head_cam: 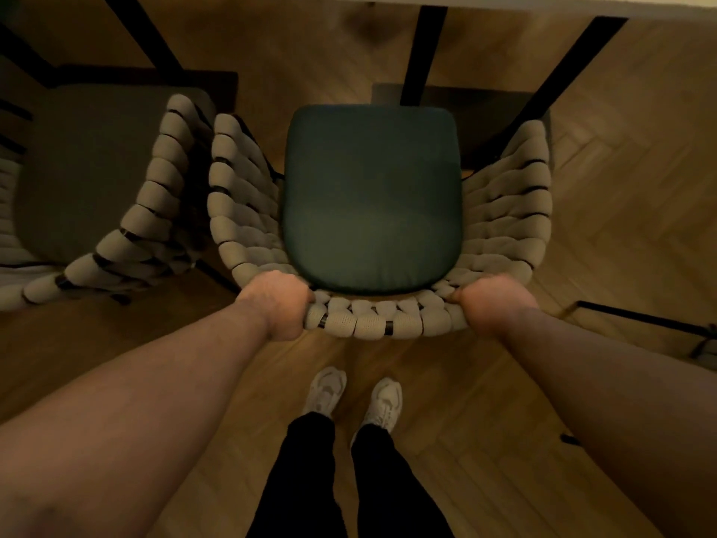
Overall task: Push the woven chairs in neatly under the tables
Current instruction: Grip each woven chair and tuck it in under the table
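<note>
A woven chair of thick beige rope stands right in front of me, with a dark green seat cushion. My left hand grips the left end of its curved backrest rim. My right hand grips the right end of the same rim. The chair faces a table whose pale edge runs along the top of the view, and black table legs come down just beyond the seat's front.
A second woven chair with a grey cushion stands close on the left, its armrest almost touching the first chair. The floor is herringbone wood. A thin black frame lies low at the right. My feet in white shoes stand behind the chair.
</note>
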Tool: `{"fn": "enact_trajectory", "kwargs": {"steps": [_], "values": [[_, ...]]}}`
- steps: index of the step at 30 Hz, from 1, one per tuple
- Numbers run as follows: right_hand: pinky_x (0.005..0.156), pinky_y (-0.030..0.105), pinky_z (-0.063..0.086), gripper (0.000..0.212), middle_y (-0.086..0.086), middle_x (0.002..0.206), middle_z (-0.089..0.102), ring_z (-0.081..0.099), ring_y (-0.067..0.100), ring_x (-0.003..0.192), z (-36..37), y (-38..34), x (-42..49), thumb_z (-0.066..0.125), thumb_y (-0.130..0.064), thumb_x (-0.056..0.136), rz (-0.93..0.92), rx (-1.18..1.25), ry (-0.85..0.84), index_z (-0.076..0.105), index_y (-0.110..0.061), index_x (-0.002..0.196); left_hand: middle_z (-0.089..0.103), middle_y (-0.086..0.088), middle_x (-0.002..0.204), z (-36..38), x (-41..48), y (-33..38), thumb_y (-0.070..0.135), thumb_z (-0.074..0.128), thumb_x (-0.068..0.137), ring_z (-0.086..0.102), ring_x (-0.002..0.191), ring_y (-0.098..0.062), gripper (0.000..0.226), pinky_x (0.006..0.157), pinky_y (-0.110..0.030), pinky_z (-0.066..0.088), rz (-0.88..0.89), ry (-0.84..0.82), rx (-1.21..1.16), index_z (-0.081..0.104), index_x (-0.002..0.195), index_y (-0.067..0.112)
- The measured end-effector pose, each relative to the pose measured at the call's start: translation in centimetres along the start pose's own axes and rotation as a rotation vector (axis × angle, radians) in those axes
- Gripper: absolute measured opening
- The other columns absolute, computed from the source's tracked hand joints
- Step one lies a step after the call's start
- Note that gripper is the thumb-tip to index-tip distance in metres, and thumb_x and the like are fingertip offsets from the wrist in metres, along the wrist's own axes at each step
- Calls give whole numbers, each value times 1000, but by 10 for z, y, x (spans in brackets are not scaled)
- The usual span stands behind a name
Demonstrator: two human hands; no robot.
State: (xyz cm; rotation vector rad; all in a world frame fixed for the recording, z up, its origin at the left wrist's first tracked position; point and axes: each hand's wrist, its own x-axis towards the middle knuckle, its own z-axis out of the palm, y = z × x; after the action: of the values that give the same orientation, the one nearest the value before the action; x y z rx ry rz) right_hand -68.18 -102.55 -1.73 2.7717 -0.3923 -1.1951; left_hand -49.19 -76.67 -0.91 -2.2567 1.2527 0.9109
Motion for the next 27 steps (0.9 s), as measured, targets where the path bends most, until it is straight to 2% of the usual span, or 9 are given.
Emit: {"fn": "enact_trajectory", "kwargs": {"steps": [5, 10, 20, 23, 27], "values": [[116, 43, 43, 45, -3, 143, 64, 57, 23, 135, 7, -4, 0, 59, -25, 106, 21, -2, 29, 57, -40, 148, 70, 8, 100, -3, 1, 0, 34, 62, 89, 67, 95, -18, 40, 87, -39, 60, 2, -29, 28, 67, 128, 41], [115, 43, 44, 45, -2, 142, 63, 56, 24, 135, 2, -5, -1, 60, -26, 106, 25, 29, 35, 57, -40, 149, 69, 10, 100, -2, 1, -2, 31, 61, 91, 66, 94, -16, 42, 87, -40, 61, 12, -42, 27, 65, 131, 43], [116, 42, 42, 38, -2, 136, 66, 57, 23, 130, -1, -17, -6, 59, -25, 107, 1, 39, 45, 60, -34, 144, 67, 6, 129, -2, -2, -7, 26, 63, 99, 64, 117, -15, 52, 101, -36, 56, -3, -90, 37, 55, 148, 41], [122, 45, 36, 37, 0, 138, 66, 56, 24, 133, 0, -18, -14, 57, -24, 107, 27, 116, 79, 63, -32, 143, 64, 3, 137, -8, -5, -7, 22, 64, 99, 61, 123, -17, 55, 105, -35, 54, -13, -173, 17, 52, 151, 37], [124, 44, 36, 47, 0, 148, 60, 51, 23, 141, -7, -11, -42, 56, -19, 105, 41, 323, 109, 58, -33, 149, 64, 4, 130, -24, -9, -1, 27, 68, 96, 62, 115, -15, 54, 100, -33, 55, -9, -271, 56, 54, 148, 32]]}}
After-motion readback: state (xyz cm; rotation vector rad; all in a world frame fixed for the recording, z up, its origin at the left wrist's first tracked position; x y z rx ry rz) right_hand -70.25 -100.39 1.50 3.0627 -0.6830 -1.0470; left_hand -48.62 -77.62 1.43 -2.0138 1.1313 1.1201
